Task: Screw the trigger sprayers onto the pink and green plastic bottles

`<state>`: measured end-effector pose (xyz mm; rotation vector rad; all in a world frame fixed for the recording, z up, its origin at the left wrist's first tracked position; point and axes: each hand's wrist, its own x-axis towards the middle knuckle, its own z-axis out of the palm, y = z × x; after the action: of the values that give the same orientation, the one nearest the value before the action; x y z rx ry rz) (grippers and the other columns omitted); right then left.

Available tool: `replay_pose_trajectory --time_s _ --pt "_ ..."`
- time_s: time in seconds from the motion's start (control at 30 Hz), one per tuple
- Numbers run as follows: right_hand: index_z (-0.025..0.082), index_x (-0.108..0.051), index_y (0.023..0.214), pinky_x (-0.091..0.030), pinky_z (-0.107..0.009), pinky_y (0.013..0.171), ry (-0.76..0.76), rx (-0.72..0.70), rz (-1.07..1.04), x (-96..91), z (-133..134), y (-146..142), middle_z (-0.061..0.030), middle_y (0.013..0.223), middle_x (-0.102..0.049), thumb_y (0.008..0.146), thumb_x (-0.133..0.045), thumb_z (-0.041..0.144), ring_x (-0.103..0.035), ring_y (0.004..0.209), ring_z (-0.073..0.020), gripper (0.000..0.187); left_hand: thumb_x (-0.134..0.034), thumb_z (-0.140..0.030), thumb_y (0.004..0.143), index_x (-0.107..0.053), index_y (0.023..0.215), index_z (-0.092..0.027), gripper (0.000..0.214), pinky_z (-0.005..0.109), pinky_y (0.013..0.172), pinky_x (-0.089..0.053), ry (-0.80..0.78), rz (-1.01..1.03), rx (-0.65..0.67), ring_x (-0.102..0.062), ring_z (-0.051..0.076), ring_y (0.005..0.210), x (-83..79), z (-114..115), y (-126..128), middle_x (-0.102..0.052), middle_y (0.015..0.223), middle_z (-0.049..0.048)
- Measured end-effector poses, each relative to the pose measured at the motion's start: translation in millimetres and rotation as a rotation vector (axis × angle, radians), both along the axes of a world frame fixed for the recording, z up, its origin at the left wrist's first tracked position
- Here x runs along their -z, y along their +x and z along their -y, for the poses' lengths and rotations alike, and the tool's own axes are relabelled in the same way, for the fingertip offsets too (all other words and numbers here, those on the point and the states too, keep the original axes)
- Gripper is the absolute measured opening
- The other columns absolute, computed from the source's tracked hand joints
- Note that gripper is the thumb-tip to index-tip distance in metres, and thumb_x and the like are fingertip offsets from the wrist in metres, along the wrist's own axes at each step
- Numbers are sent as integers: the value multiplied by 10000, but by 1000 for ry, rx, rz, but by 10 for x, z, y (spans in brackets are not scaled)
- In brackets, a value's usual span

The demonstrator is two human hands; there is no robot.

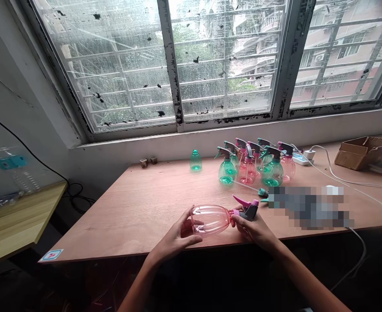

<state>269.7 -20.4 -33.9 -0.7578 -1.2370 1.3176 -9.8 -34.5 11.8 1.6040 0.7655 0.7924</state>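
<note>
A clear pink spray bottle lies sideways in the air between my two hands, near the table's front edge. My left hand wraps round its base, thumb below and fingers behind. At the neck, my right hand grips the pink collar just under the black spray head with its pink trigger. To the right of it, a loose spray head with a green collar and a thin tube lies on the table, partly covered by a blurred patch.
Several green and pink spray bottles with heads stand in a group at the back right. A headless green bottle stands alone by the wall. A power strip, cables and a cardboard box are on the right of the wooden table.
</note>
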Motion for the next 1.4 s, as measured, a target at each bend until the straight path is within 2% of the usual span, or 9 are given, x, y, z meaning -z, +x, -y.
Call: replay_pose_trajectory --time_s 0.13,0.3,0.53,0.67,0.87,1.0,1.1,1.2,1.4 --pt "194 -568 889 -237 -201 338 -4 1 3 -16 9 0 12 668 -648 830 -756 407 -383 385 -60 290 -774 -226 807 -129 1546 -371 991 504 1121 -368 19 -3 -11 -535 267 1268 20 -11 -8 -511 1389 106" --pt "202 -569 881 -243 -209 356 -7 -2 6 -31 30 -2 17 661 -649 820 -760 420 -392 391 -65 297 -769 -236 813 -32 1556 -349 1052 516 1096 -381 10 -7 -2 -548 280 1262 20 5 -6 -595 1280 112" --pt "203 -564 893 -240 -207 355 -7 -13 11 -38 27 2 10 670 -652 828 -755 405 -387 389 -66 285 -754 -243 823 -166 1547 -343 938 508 1100 -390 15 -14 -19 -551 275 1243 -5 12 -3 -539 1344 102" --pt "205 -567 897 -240 -207 354 -1 -14 12 -20 19 3 7 676 -657 840 -744 399 -390 393 -68 269 -772 -235 809 -112 1549 -371 1000 505 1116 -370 37 -11 -23 -524 274 1278 24 -5 -8 -518 1370 109" --pt "207 -560 892 -223 -208 370 2 -25 5 -6 10 -2 15 664 -648 847 -743 389 -381 399 -62 262 -763 -256 821 -76 1557 -332 1010 536 1109 -372 20 -7 -7 -536 290 1279 35 3 -9 -582 1283 116" --pt "198 -568 878 -217 -204 369 4 -37 10 -13 8 3 13 663 -646 852 -742 375 -375 400 -54 250 -755 -261 829 -162 1551 -308 935 528 1143 -340 24 -8 -9 -516 294 1302 32 -7 -4 -541 1356 123" --pt "198 -570 899 -217 -199 360 5 -44 14 -20 6 5 10 683 -653 856 -737 377 -365 395 -49 249 -767 -240 818 -99 1556 -333 1000 517 1162 -320 40 -7 -11 -497 285 1325 40 -21 -1 -497 1414 122" --pt "196 -569 927 -217 -194 352 7 -51 18 -23 5 0 9 689 -658 849 -744 382 -361 388 -44 267 -744 -238 841 -29 1560 -326 1018 519 1157 -326 42 -7 -6 -513 278 1316 46 -23 1 -547 1363 127" --pt "187 -560 920 -228 -190 358 9 -69 29 -29 17 -2 10 676 -658 854 -735 399 -383 391 -45 282 -756 -242 830 -30 1560 -316 1032 519 1138 -358 28 -17 -5 -535 282 1293 32 1 2 -603 1287 116"
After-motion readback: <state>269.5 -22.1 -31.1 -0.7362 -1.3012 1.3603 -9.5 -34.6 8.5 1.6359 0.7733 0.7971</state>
